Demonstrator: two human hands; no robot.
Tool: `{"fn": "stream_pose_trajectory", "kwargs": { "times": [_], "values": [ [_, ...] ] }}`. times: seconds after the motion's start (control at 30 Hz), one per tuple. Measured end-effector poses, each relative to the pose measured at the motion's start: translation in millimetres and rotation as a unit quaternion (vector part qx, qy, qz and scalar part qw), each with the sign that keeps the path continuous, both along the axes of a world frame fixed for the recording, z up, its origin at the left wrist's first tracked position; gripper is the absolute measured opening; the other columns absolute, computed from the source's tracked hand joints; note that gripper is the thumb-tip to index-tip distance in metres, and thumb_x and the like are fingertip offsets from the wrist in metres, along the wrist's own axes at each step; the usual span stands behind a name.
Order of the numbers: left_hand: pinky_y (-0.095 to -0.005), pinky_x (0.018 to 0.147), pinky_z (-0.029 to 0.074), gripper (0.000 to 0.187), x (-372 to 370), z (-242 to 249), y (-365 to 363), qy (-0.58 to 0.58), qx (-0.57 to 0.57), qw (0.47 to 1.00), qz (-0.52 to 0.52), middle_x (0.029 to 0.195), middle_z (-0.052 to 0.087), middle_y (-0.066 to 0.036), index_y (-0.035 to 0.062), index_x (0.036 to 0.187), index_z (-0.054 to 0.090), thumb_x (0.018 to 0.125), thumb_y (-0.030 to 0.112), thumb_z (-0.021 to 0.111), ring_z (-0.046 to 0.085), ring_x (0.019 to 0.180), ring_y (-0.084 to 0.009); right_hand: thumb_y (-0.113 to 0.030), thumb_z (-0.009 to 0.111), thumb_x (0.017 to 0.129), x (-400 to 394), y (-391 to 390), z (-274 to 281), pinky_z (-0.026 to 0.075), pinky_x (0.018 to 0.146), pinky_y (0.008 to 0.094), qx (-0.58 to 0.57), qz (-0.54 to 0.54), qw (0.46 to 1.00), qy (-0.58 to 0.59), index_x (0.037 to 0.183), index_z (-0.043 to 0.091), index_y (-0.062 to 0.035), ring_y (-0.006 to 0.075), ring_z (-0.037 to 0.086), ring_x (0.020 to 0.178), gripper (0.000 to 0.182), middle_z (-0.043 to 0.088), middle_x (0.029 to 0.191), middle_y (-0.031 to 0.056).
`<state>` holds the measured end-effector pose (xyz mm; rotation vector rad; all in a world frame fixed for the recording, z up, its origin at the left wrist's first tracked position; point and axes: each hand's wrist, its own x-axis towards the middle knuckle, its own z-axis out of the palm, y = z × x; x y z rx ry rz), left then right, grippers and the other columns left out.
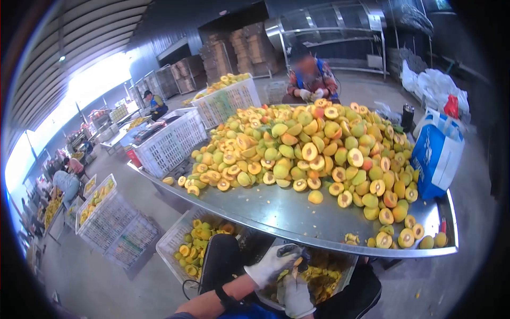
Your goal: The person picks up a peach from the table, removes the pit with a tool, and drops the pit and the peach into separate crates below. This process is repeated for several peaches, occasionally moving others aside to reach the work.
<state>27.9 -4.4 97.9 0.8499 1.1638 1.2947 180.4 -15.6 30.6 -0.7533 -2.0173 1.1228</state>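
Note:
My left hand (273,264), in a white glove with dark fingertips, is closed round a small orange-yellow fruit piece (298,261) above a crate of scraps (346,276). Just below it, my right hand (297,295), also in a white glove, has its fingers curled close to the same piece; what it grips is too small to make out. Beyond both hands, a large heap of halved yellow-green fruit (297,143) lies on a metal table (255,204). Several halves show brown centres.
A crate of fruit halves (172,250) stands left of my knees. White crates (172,141) stand on the table's left side, with stacked crates (125,234) on the floor. A blue-white bag (438,154) is at right. Across the table sits a person (312,80).

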Motion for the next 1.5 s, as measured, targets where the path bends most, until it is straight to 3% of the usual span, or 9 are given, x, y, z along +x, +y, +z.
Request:
{"fn": "stream_pose_trajectory", "kwargs": {
  "times": [0.1, 0.4, 0.47, 0.6, 0.8, 1.13, 1.3, 1.43, 1.5],
  "values": [
    [-0.0215, 0.076, 0.049, 0.024, 32.1, 16.1, -6.2, 0.100, 0.056, 0.992, 0.052, 0.099, 0.066, -0.003, -0.0018, 0.112, 0.063, 0.088, 0.003, 0.064, 0.059, 0.084, -0.0065, -0.016, 0.042, 0.098, 14.3, -3.9, 36.5, 0.051, 0.072, 0.0478, -0.220, 0.014, 0.975, -0.015, 0.119, 0.056, -0.0062, 0.0368, 0.062, 0.088, 0.027, 0.063, 0.105, 0.0215],
    [-0.0229, 0.072, 0.051, 0.026, 17.9, 16.5, 10.9, 0.203, 0.091, 0.967, -0.129, 0.092, 0.066, -0.003, 0.0002, 0.110, 0.062, 0.084, 0.004, 0.068, 0.060, 0.079, -0.0073, -0.018, 0.044, 0.097, 24.0, -6.5, 39.0, 0.051, 0.070, 0.0449, -0.261, 0.015, 0.965, -0.027, 0.116, 0.057, -0.0067, 0.0339, 0.062, 0.085, 0.025, 0.063, 0.101, 0.0184],
    [-0.0284, 0.084, 0.051, 0.027, 23.2, 43.4, 5.5, 0.130, -0.056, 0.981, -0.135, 0.096, 0.068, -0.007, -0.0007, 0.107, 0.063, 0.081, 0.002, 0.069, 0.062, 0.089, -0.0139, -0.018, 0.044, 0.097, 16.2, -6.2, 37.7, 0.051, 0.069, 0.0442, -0.262, 0.017, 0.964, -0.034, 0.115, 0.057, -0.0068, 0.0332, 0.062, 0.084, 0.025, 0.063, 0.100, 0.0177],
    [-0.0303, 0.083, 0.051, 0.025, 17.2, 38.1, 5.0, 0.263, 0.256, 0.926, -0.086, 0.095, 0.064, -0.007, 0.0002, 0.106, 0.062, 0.082, 0.006, 0.069, 0.061, 0.090, -0.0150, -0.019, 0.045, 0.097, -1.1, -8.9, 32.6, 0.050, 0.069, 0.0429, -0.263, 0.020, 0.963, -0.058, 0.113, 0.058, -0.0070, 0.0319, 0.062, 0.083, 0.024, 0.063, 0.098, 0.0163],
    [-0.0285, 0.080, 0.051, 0.029, -33.8, -31.1, 17.1, 0.094, 0.034, 0.976, -0.194, 0.093, 0.068, -0.009, -0.0033, 0.104, 0.063, 0.080, 0.011, 0.071, 0.061, 0.085, -0.0135, -0.021, 0.047, 0.097, -44.7, -20.2, 29.3, 0.050, 0.067, 0.0409, -0.252, 0.058, 0.961, -0.102, 0.111, 0.059, -0.0073, 0.0300, 0.062, 0.081, 0.023, 0.064, 0.095, 0.0142],
    [-0.0290, 0.067, 0.051, 0.028, -83.2, -5.0, -38.6, -0.014, 0.179, 0.977, -0.112, 0.084, 0.070, -0.005, -0.0035, 0.104, 0.068, 0.085, 0.017, 0.071, 0.062, 0.073, -0.0127, -0.023, 0.049, 0.096, -96.8, -45.9, 33.6, 0.049, 0.065, 0.0377, -0.231, 0.094, 0.957, -0.146, 0.107, 0.060, -0.0078, 0.0267, 0.062, 0.078, 0.022, 0.064, 0.091, 0.0107],
    [-0.0302, 0.074, 0.051, 0.030, -69.8, -50.5, -34.7, -0.014, 0.083, 0.987, 0.135, 0.100, 0.063, -0.012, -0.0022, 0.109, 0.060, 0.086, 0.016, 0.066, 0.060, 0.084, -0.0190, -0.024, 0.050, 0.096, -87.7, -40.7, 31.7, 0.049, 0.064, 0.0361, -0.220, 0.087, 0.963, -0.126, 0.105, 0.061, -0.0080, 0.0251, 0.062, 0.076, 0.021, 0.064, 0.089, 0.0089],
    [-0.0411, 0.075, 0.057, 0.062, -71.9, -6.7, -37.6, -0.426, -0.165, 0.857, 0.239, 0.096, 0.068, -0.009, 0.0079, 0.110, 0.062, 0.095, 0.063, 0.040, 0.067, 0.085, -0.0250, -0.025, 0.051, 0.096, -54.3, -23.4, 13.8, 0.049, 0.063, 0.0348, -0.005, 0.097, 0.988, -0.117, 0.103, 0.061, -0.0083, 0.0238, 0.062, 0.075, 0.021, 0.064, 0.087, 0.0075],
    [-0.0403, 0.078, 0.057, 0.087, -77.3, -46.8, -23.9, -0.424, 0.049, 0.893, 0.144, 0.096, 0.068, -0.011, 0.0046, 0.107, 0.063, 0.082, 0.082, 0.030, 0.067, 0.088, -0.0254, -0.026, 0.052, 0.096, -30.4, -18.3, 5.6, 0.049, 0.063, 0.0341, -0.008, 0.100, 0.990, -0.099, 0.103, 0.062, -0.0084, 0.0232, 0.062, 0.074, 0.021, 0.064, 0.086, 0.0068]
  ]
}}
